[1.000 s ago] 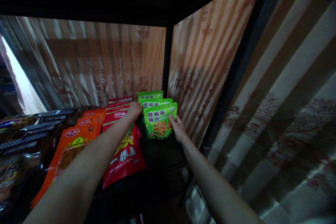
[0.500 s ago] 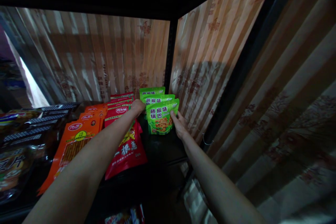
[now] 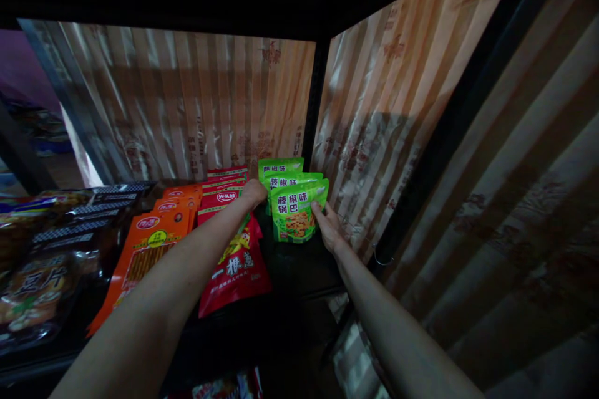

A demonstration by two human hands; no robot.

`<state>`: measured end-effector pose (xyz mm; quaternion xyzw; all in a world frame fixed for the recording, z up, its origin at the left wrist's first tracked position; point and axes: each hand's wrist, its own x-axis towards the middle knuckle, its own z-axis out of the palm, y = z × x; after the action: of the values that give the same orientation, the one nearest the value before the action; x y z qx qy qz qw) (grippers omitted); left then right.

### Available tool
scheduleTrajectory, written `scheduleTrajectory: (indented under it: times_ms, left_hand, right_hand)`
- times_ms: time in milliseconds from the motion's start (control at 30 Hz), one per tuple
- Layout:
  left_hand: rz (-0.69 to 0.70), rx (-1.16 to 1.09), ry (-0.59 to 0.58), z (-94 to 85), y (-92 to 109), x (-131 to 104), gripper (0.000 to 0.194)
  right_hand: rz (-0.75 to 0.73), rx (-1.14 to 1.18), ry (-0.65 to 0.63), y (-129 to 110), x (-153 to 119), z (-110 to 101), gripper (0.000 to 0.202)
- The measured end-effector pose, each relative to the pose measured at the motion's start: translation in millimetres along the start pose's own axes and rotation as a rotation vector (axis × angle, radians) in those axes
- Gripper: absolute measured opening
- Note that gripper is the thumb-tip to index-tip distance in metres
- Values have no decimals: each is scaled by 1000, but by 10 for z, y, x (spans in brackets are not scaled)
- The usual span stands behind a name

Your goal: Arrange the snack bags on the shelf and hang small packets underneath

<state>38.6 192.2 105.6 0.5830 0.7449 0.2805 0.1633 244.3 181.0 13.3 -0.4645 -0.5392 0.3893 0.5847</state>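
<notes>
Three green snack bags stand upright one behind another in the shelf's back corner: the front bag (image 3: pixel 296 215), the middle bag (image 3: pixel 304 177) and the rear bag (image 3: pixel 281 163). My right hand (image 3: pixel 329 223) grips the front bag's right edge, thumb on its face and fingers behind. My left hand (image 3: pixel 255 192) is closed at the left edge of the middle bag; its fingertips are hidden. Below my left wrist lies a row of red snack bags (image 3: pixel 241 274), partly covered by my left forearm.
Orange snack bags (image 3: pixel 152 234) and dark clear-faced packs (image 3: pixel 42 293) lie in rows to the left on the black shelf (image 3: pixel 304 274). A shelf post (image 3: pixel 318 100) stands behind the green bags, with pleated curtain (image 3: pixel 224 93) behind and to the right. More packets (image 3: pixel 229 386) show below.
The view has shifted slightly left, so everything appears further right. Both hands keep about the same places at the green bags.
</notes>
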Motion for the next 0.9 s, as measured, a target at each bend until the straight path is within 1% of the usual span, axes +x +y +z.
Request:
scheduleTrajectory:
  times_ms: [200,333,433,633,733,900]
  left_hand:
    - [18,106,-56,7,57,-59,27]
    - [13,135,-54,21,78,-69,33]
    - [-3,161,-46,15,79,-65,34]
    - [-8,199,-50,-12,48,-99,34]
    - [-17,208,-52,-25,38,-121,36]
    - [-13,205,-51,-46,68,-174,33]
  right_hand:
    - [22,-49,29,10,23,3,60]
    - [36,-40,23,-19,9,6,61]
    - [32,-70,28,-16,3,4,59]
    - [-10,-8,-53,57,25,12,59]
    - [-26,-13,-95,49,21,23,58]
    - [-76,-88,-78,-37,-17,15,56]
